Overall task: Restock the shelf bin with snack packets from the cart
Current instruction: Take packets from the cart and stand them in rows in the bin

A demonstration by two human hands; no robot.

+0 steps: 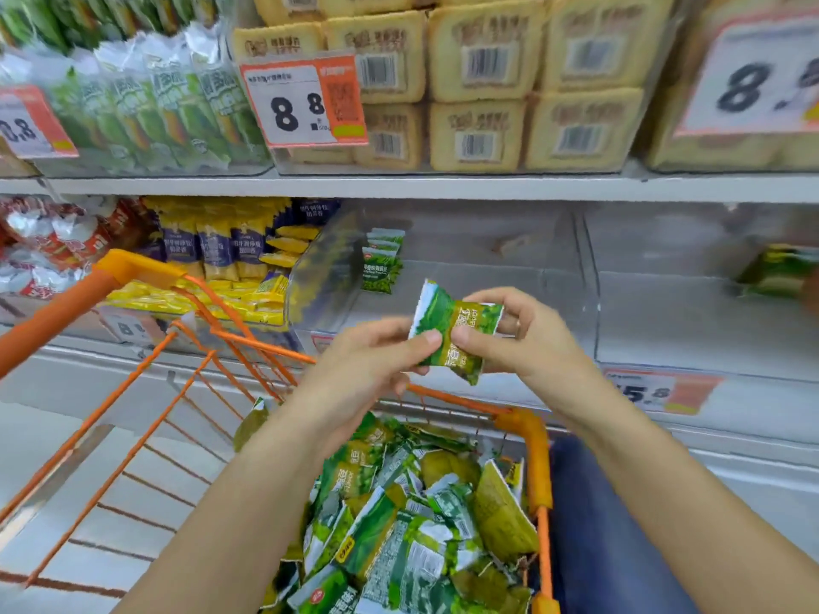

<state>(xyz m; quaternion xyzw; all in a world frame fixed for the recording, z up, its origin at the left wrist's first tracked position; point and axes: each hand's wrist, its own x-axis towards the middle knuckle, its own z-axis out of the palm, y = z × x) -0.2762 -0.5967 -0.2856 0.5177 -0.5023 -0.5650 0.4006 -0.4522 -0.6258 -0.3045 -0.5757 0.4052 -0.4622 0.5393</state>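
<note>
A person's two bare hands meet at the centre of the frame, both holding one green snack packet (452,332) above an orange wire cart (146,277). The left hand (372,361) pinches the packet's left edge, thumb on its front face and the other fingers curled behind. The right hand (518,334) grips the right side, thumb on the front and fingers wrapped over the top and back. The packet is tilted, its upper corner leaning toward the left of the frame.

In the lower centre, the cart's basket holds a loose heap of packets (407,534) of the same green kind, many lying at odd angles.

Behind the hands, across the middle of the frame, stands a clear plastic shelf bin (509,241), mostly bare. A short row of matching green packets (382,268) stands upright at its back left. Left of the bin sit yellow and blue snack packets (230,254). On the shelf above are stacked biscuit packs (483,82) and a price tag reading 8.8 (303,101).

The step in hand appears to be straightening one packet lifted from the cart, before shelving it. The next move would call for carrying it forward into the bin and setting it upright beside the standing row, label facing out.
</note>
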